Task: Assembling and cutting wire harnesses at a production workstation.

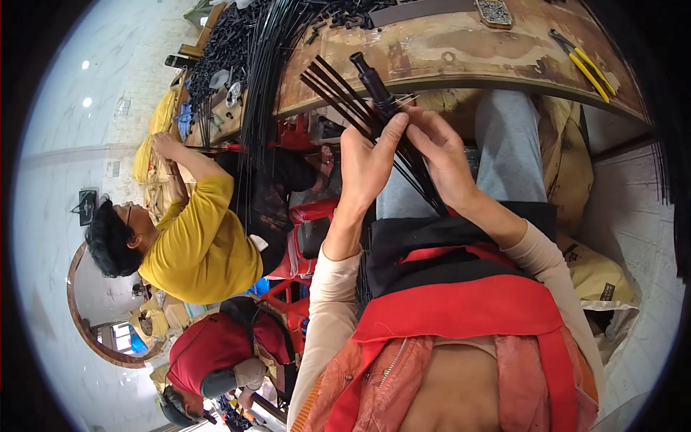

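Note:
Over my lap, just off the table edge, both my hands are closed round a black umbrella runner [374, 84], a plastic tube with a ribbed collar, tilted up to the left. Thin black ribs [333, 92] fan out past it, and more of them run down between my palms. My left hand [368, 167] grips the ribs and the collar's lower side, thumb pressed on top. The fingertips of my right hand [445, 155] pinch at the collar from the other side. Thin pale wire ends [409, 99] stick out just above those fingertips; my fingers hide where they go.
Ahead is a worn wooden table [432, 50] with yellow-handled pliers [586, 68], a small box of metal bits [494, 12] and a heap of black plastic parts [230, 47]. A bundle of black rods [263, 93] hangs over its edge. Two people [205, 237] work at left.

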Motion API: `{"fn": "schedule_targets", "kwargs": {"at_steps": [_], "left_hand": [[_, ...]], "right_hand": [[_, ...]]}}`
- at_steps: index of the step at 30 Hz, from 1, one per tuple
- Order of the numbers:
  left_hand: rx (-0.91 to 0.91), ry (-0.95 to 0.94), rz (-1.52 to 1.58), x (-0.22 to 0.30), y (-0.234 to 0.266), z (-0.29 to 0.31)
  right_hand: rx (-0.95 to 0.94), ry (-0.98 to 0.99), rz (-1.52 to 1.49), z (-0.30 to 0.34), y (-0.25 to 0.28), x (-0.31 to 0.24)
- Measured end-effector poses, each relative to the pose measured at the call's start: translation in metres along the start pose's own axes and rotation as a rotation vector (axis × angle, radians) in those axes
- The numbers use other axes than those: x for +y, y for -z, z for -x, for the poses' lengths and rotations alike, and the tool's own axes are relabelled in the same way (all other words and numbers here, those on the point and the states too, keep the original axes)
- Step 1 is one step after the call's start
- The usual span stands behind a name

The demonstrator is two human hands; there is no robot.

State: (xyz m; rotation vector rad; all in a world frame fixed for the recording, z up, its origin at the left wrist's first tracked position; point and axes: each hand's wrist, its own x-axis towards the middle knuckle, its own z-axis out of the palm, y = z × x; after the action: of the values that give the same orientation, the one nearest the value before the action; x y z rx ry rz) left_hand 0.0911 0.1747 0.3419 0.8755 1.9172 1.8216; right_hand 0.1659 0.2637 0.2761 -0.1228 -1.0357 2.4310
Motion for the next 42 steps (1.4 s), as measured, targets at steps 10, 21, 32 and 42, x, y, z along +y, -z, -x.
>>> {"fn": "schedule_targets", "kwargs": {"at_steps": [10, 21, 32, 42], "left_hand": [[0.085, -0.086, -0.121, 0.002, -0.016, 0.002], [-0.237, 0.11, 0.038, 0.001, -0.026, -0.027], [-0.369, 0.324, 0.564, -0.03, -0.08, -0.047], [-0.185, 0.325, 0.445, -0.027, -0.065, -0.048]], "right_hand": [[-0.178, -0.292, -0.204, -0.001, 0.017, -0.01], [-0.192, 0.381, 1.19, 0.009, 0.104, -0.082], [0.244, 0.492, 1.924, -0.089, 0.272, -0.234], [-0.306, 0.023, 1.311, -0.023, 0.129, -0.14]]}}
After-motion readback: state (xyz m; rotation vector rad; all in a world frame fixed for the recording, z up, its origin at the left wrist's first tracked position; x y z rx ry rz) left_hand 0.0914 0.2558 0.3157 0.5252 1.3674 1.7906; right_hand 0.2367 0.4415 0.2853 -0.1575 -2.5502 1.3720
